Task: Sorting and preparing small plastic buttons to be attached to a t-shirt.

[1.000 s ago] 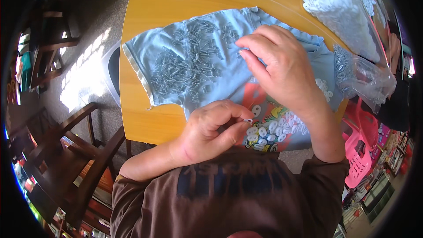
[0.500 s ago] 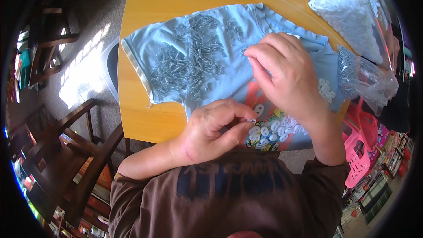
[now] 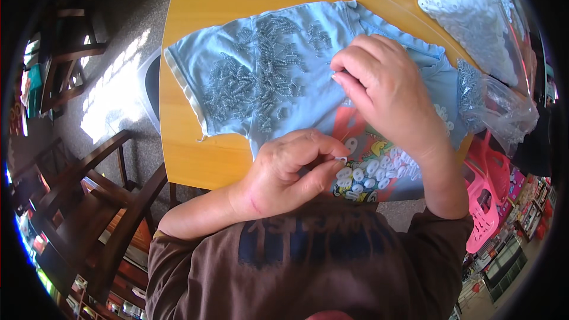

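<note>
A light blue T-shirt (image 3: pixel 237 41) lies spread on a yellow wooden table (image 3: pixel 201 160). My left hand (image 3: pixel 296 163) pinches a small white plastic piece (image 3: pixel 341 159) between thumb and index finger, low over the shirt's print. Higher and to the right, my right hand (image 3: pixel 379 77) has thumb and index fingertips pressed together; what they hold is too small to make out. Many small metal springs (image 3: pixel 261 77) are heaped on the left part of the shirt. Beneath my right forearm lie white oval plastic pieces with holes (image 3: pixel 370 172), partly hidden by it.
A clear bag of white plastic pieces (image 3: pixel 468 24) stands at the table's far right. Near it, a smaller clear bag holds springs (image 3: pixel 471 86). A pink plastic chair (image 3: pixel 483 201) is beyond the right edge; dark wooden chairs (image 3: pixel 89 201) are at left.
My right hand has shifted slightly, its fingertips still together; a small spring seen at them earlier no longer shows clearly. The left hand keeps its place, the white piece showing a little more.
</note>
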Demonstrator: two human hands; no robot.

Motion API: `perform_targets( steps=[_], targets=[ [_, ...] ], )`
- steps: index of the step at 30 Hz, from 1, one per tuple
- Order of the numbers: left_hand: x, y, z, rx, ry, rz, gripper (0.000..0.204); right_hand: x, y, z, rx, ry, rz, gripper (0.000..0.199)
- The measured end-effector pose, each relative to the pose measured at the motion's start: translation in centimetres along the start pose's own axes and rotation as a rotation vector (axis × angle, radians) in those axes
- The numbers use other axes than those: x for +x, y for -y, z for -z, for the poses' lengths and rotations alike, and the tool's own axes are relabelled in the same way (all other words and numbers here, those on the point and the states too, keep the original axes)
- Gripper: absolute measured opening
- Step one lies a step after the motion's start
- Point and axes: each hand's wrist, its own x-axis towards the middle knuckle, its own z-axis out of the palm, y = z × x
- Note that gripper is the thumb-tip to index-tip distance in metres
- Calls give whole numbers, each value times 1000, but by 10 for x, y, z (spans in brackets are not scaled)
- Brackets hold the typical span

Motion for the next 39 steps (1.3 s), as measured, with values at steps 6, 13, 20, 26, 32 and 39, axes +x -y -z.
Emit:
perform_targets(
  steps=[6, 13, 20, 26, 32, 39],
  targets=[
    [-1, -2, 0, 1, -15, 1, 15, 0, -1, 0, 82, 50, -79, 12],
    [-5, -7, -1, -215, -55, 129, 13, -15, 5, 6, 464, -99, -251, 7],
    [-3, -13, 2, -600, -159, 232, 16, -33, 26, 8, 1012, -226, -410, 6],
    [0, -19, 2, -594, -242, 173, 17, -43, 35, 12, 987, -139, -345, 13],
    [0, -21, 2, -507, -218, 87, 18, -45, 43, 11, 1029, -152, -363, 22],
    [1, -20, 0, -233, -209, -11, 18, -43, 45, 11, 1012, -148, -340, 24]
  ],
)
